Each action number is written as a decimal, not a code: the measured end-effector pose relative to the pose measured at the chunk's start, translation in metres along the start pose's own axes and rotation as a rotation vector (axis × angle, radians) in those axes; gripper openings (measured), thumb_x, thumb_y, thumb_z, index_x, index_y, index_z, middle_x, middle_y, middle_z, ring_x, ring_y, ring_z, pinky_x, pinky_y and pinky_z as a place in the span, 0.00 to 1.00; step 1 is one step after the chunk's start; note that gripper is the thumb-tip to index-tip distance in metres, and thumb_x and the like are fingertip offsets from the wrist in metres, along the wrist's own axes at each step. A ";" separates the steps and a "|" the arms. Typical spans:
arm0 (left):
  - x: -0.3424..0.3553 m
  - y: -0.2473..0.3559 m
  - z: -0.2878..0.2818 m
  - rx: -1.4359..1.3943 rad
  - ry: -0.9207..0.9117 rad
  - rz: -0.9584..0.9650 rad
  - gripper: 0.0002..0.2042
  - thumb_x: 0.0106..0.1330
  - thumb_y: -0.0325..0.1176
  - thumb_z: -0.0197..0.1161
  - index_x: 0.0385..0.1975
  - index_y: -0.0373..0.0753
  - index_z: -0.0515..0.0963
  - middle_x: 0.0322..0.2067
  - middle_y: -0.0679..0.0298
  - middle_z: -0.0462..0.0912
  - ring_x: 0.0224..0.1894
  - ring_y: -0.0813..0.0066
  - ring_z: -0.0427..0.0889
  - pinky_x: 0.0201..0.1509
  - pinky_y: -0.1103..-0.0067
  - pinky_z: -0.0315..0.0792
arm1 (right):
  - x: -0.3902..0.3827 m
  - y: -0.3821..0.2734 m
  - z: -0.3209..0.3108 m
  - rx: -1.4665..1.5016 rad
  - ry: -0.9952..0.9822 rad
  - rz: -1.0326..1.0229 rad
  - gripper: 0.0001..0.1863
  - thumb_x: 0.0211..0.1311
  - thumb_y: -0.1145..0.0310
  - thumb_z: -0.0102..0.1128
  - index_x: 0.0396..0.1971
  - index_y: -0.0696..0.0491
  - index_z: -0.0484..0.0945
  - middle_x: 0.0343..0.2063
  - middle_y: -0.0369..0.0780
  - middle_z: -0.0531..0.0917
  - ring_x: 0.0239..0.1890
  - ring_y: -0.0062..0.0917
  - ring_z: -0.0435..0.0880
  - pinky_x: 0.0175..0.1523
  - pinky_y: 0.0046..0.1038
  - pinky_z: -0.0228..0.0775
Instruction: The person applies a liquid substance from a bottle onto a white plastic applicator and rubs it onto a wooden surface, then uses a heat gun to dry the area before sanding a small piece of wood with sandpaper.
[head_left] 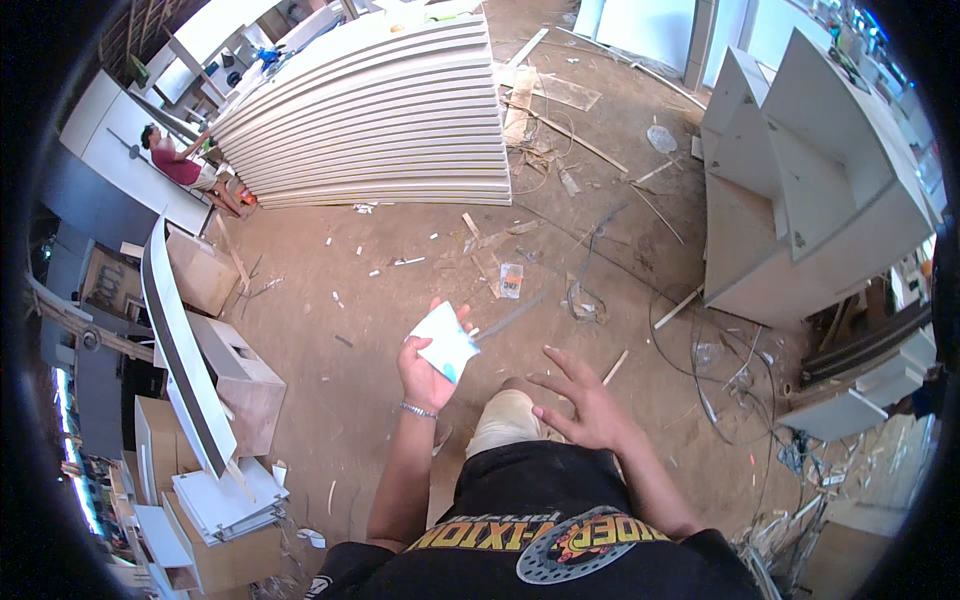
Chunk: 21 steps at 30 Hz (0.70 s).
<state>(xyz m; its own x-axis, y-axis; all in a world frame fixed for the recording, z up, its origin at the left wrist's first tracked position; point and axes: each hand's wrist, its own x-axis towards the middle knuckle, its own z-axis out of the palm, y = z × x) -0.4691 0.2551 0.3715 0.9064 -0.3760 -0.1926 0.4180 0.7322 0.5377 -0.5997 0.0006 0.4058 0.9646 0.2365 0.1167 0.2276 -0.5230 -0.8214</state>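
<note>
My left hand [425, 378] is closed on a flat white piece [443, 340] with blue-green patches along one edge. Its thumb lies over the near side and fingertips show past the far side. Whether it is a sheet, a packet or a lit screen, I cannot tell. A bracelet circles that wrist. To the right, my right hand [590, 405] is held out with spread fingers and nothing in it, close to my knee in light-coloured trousers [508, 420].
A tall stack of pale boards [370, 120] stands ahead, with a person [178, 165] at its left end. Open cabinet carcasses [810, 190] stand at right. Boxes [235, 385] and a long curved panel [175, 330] are at left. Offcuts and a cable [580, 285] litter the dirt floor.
</note>
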 end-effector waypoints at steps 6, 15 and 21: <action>0.167 -0.036 0.003 -0.021 0.150 -0.085 0.35 0.55 0.34 0.52 0.69 0.39 0.60 0.61 0.43 0.70 0.56 0.51 0.76 0.63 0.59 0.70 | 0.158 0.089 -0.061 0.076 -0.078 -0.054 0.30 0.63 0.56 0.63 0.62 0.54 0.71 0.66 0.54 0.65 0.69 0.49 0.63 0.71 0.45 0.56; 0.533 -0.090 0.190 -0.155 -0.334 -0.360 0.36 0.63 0.29 0.46 0.75 0.45 0.50 0.68 0.63 0.64 0.68 0.71 0.64 0.73 0.72 0.55 | 0.405 0.232 -0.276 -0.197 0.210 0.119 0.35 0.69 0.59 0.53 0.68 0.66 0.57 0.70 0.59 0.56 0.73 0.51 0.54 0.75 0.43 0.46; 0.721 -0.124 0.248 -0.035 -0.285 -0.576 0.30 0.64 0.28 0.49 0.70 0.40 0.59 0.58 0.63 0.72 0.59 0.73 0.71 0.66 0.74 0.63 | 0.521 0.333 -0.390 -0.118 0.320 0.183 0.34 0.73 0.59 0.46 0.71 0.63 0.53 0.71 0.57 0.55 0.75 0.49 0.50 0.76 0.44 0.41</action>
<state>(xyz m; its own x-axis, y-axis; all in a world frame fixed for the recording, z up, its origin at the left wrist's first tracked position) 0.1176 -0.2479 0.3693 0.4861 -0.8471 -0.2146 0.8391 0.3839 0.3853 0.0309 -0.3692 0.4107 0.9792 -0.1275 0.1576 0.0433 -0.6277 -0.7772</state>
